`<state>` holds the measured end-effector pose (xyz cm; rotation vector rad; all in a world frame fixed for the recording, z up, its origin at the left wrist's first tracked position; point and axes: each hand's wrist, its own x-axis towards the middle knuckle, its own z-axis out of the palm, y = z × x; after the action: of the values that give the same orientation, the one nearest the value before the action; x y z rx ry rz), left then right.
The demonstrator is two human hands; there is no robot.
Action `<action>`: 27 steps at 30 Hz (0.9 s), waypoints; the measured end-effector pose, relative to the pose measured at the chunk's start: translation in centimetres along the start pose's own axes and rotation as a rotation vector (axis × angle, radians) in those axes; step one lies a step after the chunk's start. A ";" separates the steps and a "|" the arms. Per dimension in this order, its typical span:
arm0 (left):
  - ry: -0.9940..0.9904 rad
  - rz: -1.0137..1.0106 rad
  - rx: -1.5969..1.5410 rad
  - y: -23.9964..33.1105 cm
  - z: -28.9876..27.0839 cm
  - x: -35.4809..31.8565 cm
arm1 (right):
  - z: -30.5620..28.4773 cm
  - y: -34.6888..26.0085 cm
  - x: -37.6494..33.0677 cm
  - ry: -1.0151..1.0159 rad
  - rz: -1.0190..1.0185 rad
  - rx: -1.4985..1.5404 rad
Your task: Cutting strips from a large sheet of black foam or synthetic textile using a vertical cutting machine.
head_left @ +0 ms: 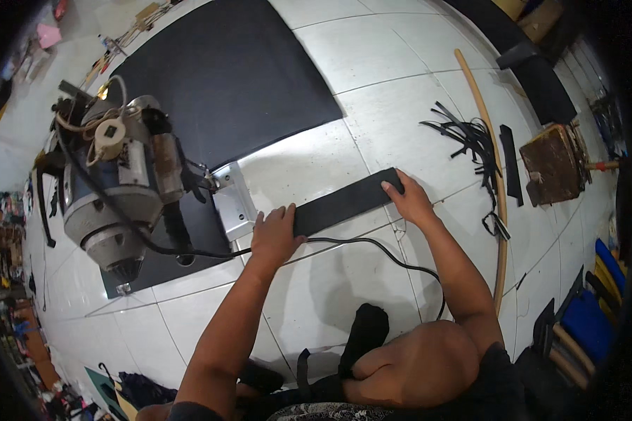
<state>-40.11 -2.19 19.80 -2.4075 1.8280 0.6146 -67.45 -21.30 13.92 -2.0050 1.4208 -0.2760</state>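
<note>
A flat black strip [344, 203], perhaps leather or rubber, slants between my two hands above the white tiles. My right hand [409, 199] grips its far right end, thumb on top and fingers underneath. At the other end my left hand [277, 235] holds the strip, its fingertips by the metal plate [234, 203] of a machine. That machine [112, 182] has a large grey motor and stands to the left on a black base [189, 242]. A black cable [372, 243] runs from it beneath my left hand and across the floor.
Beyond the machine a big black sheet [225, 77] lies on the floor. To the right are a long wooden stick [484, 116], a heap of thin black strips [474, 144] and a worn brown block [553, 167]. Blue and yellow items [591, 326] sit at the lower right.
</note>
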 end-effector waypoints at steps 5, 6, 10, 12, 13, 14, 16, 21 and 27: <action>0.459 0.437 -0.317 1.7 0.9 -4.4 | -0.4 1.0 0.0 -0.053 0.070 0.137; 0.397 0.376 -0.450 1.3 1.5 -6.3 | -0.7 1.6 0.2 -0.022 0.082 0.147; 0.472 -0.153 -0.907 -4.5 6.7 -12.4 | -1.3 0.0 1.4 -0.146 0.163 0.368; 0.513 -0.552 -1.123 -8.4 8.9 -12.0 | -0.8 0.1 2.2 -0.184 0.177 0.301; 0.464 -0.677 -1.181 -9.9 9.0 -11.2 | -0.8 0.2 2.3 -0.200 0.215 0.221; 0.353 -0.784 -1.408 -9.3 8.1 -9.9 | -1.1 0.7 2.2 -0.210 0.203 0.215; 0.267 -0.696 -1.228 -10.0 8.7 -8.0 | -1.1 -0.3 2.4 -0.271 0.276 0.279; 0.272 -0.591 -1.366 -5.5 6.2 -4.1 | -1.6 0.0 2.0 -0.254 0.261 0.293; 0.210 -0.708 -1.360 -7.2 7.5 -3.1 | -1.3 -0.7 2.7 -0.331 0.274 0.300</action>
<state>-36.17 4.88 12.64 -3.5816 0.2501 1.9342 -66.51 -24.12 14.82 -1.5138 1.3313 -0.0296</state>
